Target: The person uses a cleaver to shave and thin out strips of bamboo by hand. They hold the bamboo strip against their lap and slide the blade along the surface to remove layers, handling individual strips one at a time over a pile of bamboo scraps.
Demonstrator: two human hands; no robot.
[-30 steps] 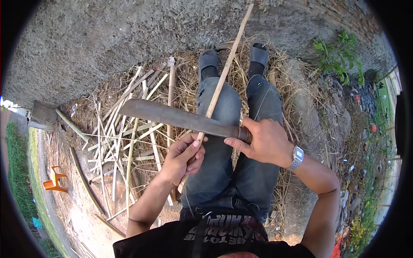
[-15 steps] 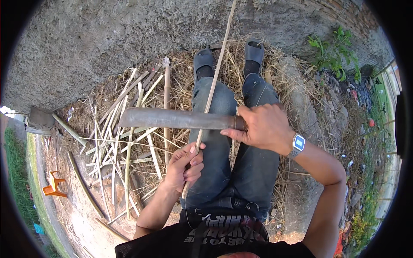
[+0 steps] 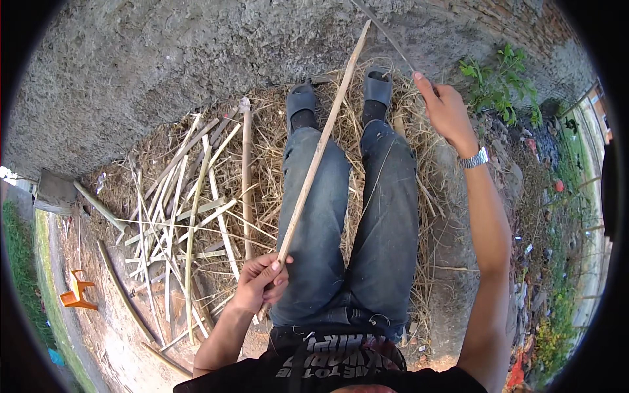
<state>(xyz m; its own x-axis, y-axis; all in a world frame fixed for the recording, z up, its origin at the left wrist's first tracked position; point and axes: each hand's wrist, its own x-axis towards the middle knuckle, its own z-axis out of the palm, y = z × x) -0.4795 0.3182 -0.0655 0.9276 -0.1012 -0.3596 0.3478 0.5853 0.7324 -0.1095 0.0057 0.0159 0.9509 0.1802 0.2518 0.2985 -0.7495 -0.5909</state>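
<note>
Gripping the bamboo stick [image 3: 319, 149] near its lower end, the left hand [image 3: 257, 285] is angling it up-right past the feet; the right hand [image 3: 447, 110], farther up, is pinching a thin sliver [image 3: 383, 34].

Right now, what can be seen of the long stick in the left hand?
The long stick is a thin, straight, pale tan strip, bamboo by its look. The left hand grips its near end beside the left thigh. From there it slants up and rightward across the left jeans leg, passing between the two grey sandals, its far tip over the concrete ground.
</note>
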